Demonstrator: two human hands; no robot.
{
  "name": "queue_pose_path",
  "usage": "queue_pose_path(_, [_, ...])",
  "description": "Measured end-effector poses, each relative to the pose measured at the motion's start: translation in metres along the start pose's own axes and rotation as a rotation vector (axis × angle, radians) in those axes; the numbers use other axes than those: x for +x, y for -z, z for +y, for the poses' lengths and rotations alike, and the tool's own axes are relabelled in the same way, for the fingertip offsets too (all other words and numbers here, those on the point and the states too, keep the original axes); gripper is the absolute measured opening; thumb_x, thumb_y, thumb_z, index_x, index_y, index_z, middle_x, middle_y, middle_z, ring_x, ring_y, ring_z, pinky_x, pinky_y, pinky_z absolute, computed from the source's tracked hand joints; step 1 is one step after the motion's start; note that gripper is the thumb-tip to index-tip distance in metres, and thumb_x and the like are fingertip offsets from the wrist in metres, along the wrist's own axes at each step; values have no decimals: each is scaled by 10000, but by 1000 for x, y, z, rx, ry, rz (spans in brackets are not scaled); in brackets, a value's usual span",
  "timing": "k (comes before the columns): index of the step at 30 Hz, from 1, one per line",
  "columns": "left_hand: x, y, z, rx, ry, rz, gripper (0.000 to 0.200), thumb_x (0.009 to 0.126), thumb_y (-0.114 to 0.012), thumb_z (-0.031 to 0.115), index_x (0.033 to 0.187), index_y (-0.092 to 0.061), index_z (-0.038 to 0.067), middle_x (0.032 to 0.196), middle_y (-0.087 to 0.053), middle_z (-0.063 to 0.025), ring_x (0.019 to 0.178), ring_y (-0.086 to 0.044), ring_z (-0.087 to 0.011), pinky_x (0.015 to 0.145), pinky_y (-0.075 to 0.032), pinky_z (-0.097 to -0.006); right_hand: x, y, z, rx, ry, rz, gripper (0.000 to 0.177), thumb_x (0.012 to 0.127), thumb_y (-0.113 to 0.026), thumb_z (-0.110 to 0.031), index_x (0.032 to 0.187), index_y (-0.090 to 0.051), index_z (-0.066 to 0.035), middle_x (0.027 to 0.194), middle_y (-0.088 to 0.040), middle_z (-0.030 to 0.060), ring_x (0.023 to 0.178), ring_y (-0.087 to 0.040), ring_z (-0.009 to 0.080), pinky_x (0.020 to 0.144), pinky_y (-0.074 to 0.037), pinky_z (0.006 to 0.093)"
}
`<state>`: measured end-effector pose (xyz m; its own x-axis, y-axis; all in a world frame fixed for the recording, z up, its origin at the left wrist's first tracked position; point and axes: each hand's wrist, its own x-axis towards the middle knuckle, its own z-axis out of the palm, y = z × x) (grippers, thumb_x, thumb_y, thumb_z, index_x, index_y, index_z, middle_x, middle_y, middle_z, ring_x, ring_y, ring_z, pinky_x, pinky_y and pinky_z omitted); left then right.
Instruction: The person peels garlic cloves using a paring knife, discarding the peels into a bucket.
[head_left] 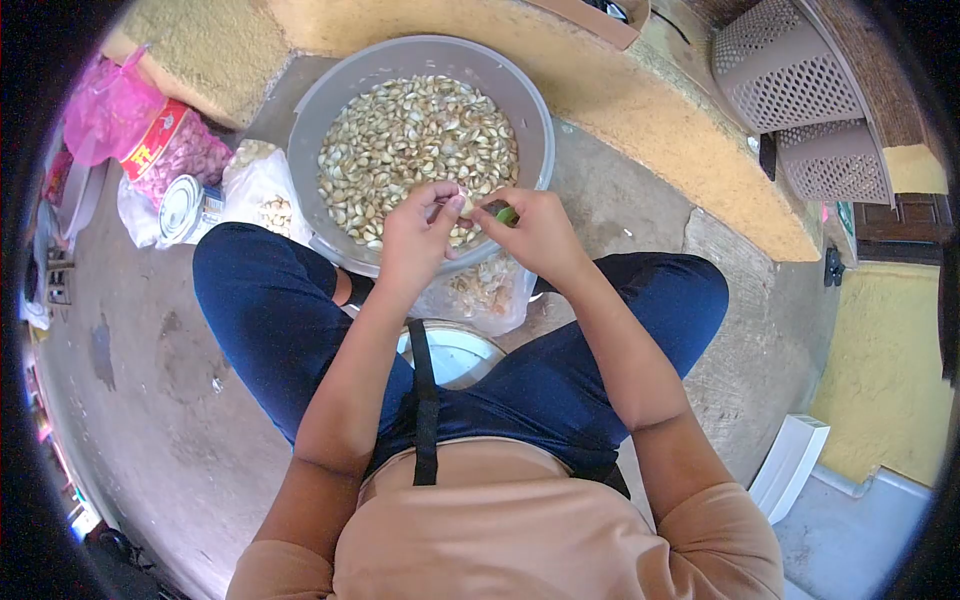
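Observation:
Above the near rim of a large grey tub (547, 150), my two hands almost meet. Peeled and unpeeled-looking garlic cloves (415, 150) fill the tub, apparently in water. My left hand (420, 228) pinches a garlic clove (466, 204) between thumb and fingers. Closed around a small green-handled tool (507, 215), my right hand (537, 232) has its fingertips against the same clove. Its blade, if any, is too small to make out. Beneath my hands, a clear plastic bag (500, 305) of papery skins lies against the tub.
To the left are a pink net sack (180, 165) of garlic, a tin can (181, 208) and a white bag (262, 190) with cloves. A round pale lid or basin (455, 352) is between my legs. A low yellow ledge (640, 150) borders the tub; perforated crates (800, 80) stand right.

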<state>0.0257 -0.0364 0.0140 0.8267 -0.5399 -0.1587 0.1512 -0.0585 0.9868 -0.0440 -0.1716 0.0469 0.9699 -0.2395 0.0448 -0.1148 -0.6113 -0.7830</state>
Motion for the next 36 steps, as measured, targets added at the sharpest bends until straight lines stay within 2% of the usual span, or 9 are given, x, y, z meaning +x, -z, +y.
queue_pose_path(2, [-1, -1, 2, 25, 13, 7, 195, 832, -518, 99, 986, -531, -20, 855, -591, -85, 683, -608, -124, 394, -451, -200, -1, 1, -1, -41, 25, 14, 273, 696, -637, -278, 780, -615, -19, 629, -571, 172, 554, -568, 307, 504, -439, 358])
queue_pose_path(5, [-3, -2, 7, 18, 30, -12, 192, 830, -519, 97, 979, -535, -23, 851, -592, -82, 684, -608, -123, 392, -448, -199, -2, 2, 1, -66, 47, 12, 188, 690, -640, -154, 819, -621, -18, 615, -582, 134, 506, -561, 181, 486, -430, 274])
queue_pose_path(11, [-4, 0, 8, 30, 43, -68, 208, 841, -505, 116, 1001, -532, -15, 852, -586, -63, 659, -579, -103, 393, -452, -199, -1, -6, 16, -67, 147, 59, 156, 701, -631, -152, 782, -615, -20, 596, -579, 106, 498, -542, 134, 492, -432, 261])
queue_pose_path(14, [-3, 0, 12, 30, 67, -46, 189, 831, -518, 106, 971, -541, -20, 816, -593, -77, 662, -599, -112, 395, -446, -198, 1, 0, 10, 46, -91, -43, 213, 729, -627, -180, 865, -598, -19, 617, -584, 71, 536, -528, 104, 527, -439, 255])
queue_pose_path(17, [-3, 2, 11, 31, 69, -27, 195, 832, -520, 119, 967, -543, -20, 807, -594, -80, 657, -593, -108, 398, -448, -197, 2, 0, 14, 64, -71, -46, 273, 780, -591, -204, 973, -555, -14, 751, -595, 71, 623, -527, 92, 568, -442, 251])
queue_pose_path(20, [1, 5, 8, -23, 56, -19, 210, 830, -524, 124, 978, -532, -24, 796, -594, -84, 655, -590, -109, 406, -451, -195, -1, 3, 12, 175, -154, -203, 307, 843, -503, -232, 1058, -510, -13, 926, -579, 106, 774, -536, 127, 667, -438, 272])
queue_pose_path(23, [1, 9, 14, -92, 56, -33, 217, 834, -518, 119, 994, -520, -27, 817, -589, -89, 690, -593, -116, 412, -453, -196, -5, 2, 4, 208, 70, -149, 349, 864, -426, -272, 1098, -486, -21, 906, -560, 180, 848, -540, 304, 741, -410, 366])
queue_pose_path(29, [0, 10, 17, -148, -12, -26, 205, 836, -516, 103, 997, -518, -24, 885, -574, -94, 745, -591, -124, 415, -450, -197, -3, 12, -7, -92, 191, -103, 348, 852, -434, -260, 1153, -488, -93, 854, -538, 144, 844, -503, 310, 749, -399, 365])
queue_pose_path(36, [0, 10, 19, -140, -16, -29, 207, 832, -527, 113, 1002, -525, -6, 921, -579, -76, 753, -592, -127, 425, -448, -192, -2, 15, -7, -172, 224, -115, 349, 797, -522, -244, 1123, -528, -119, 806, -562, 125, 808, -512, 289, 729, -402, 365])
